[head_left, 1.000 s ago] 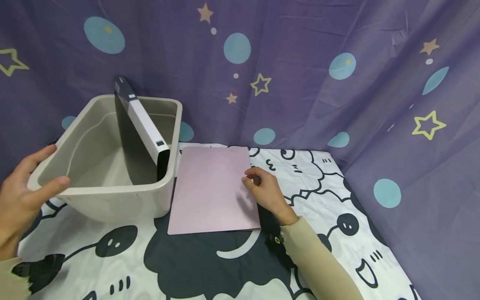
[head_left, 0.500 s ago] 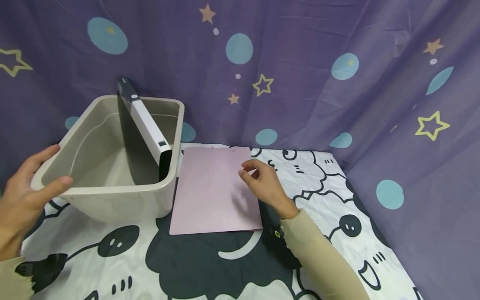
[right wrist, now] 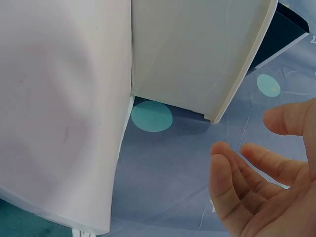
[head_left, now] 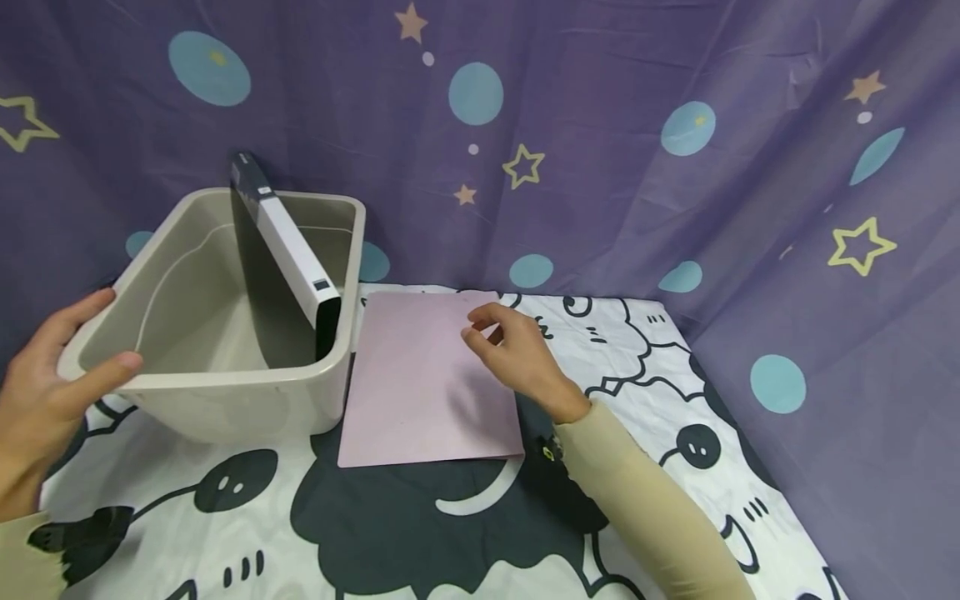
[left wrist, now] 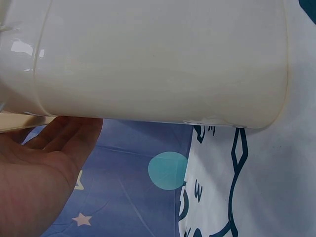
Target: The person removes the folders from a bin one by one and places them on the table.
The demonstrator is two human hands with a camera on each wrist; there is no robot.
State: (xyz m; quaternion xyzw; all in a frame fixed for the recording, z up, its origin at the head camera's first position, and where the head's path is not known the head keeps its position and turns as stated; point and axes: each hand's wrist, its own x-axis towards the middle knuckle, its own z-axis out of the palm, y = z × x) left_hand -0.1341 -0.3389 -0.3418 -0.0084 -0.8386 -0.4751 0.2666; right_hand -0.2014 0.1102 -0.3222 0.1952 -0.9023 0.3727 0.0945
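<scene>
On my feed, the surface under both hands is a white cloth (head_left: 405, 533) w/ blk cartoon figs & big dk patches; beyond the hands & off to the R hangs a purple curtain (head_left: 592, 208) w/ blue ovals, stars & dots. My L hand (head_left: 56, 392) has the bin (head_left: 240, 408) by its near-L corner, thumb over the rim, other fingers along the outside; L wrist cam shows fingers up against the pale wall. My R hand (head_left: 521, 350), in a beige sleeve (head_left: 645, 500), hovers over the pink folder (head_left: 420, 383), fingers half bent, thumb a small gap off the fingertips, nothing in its grip. The pink folder lies flat on the cloth, below & L of that grip, b/w R hand & bin, right beside the bin; long axis looks to run away from me toward the curtain, near edge a bit raised at its R corner. A dk binder (head_left: 288, 258) stands tilted in the bin, fwd & R of the L grip, pale spine facing up; its long axis goes diag., far end fwd-L & up above the far rim, near end lower, by the bin's R rim.
</scene>
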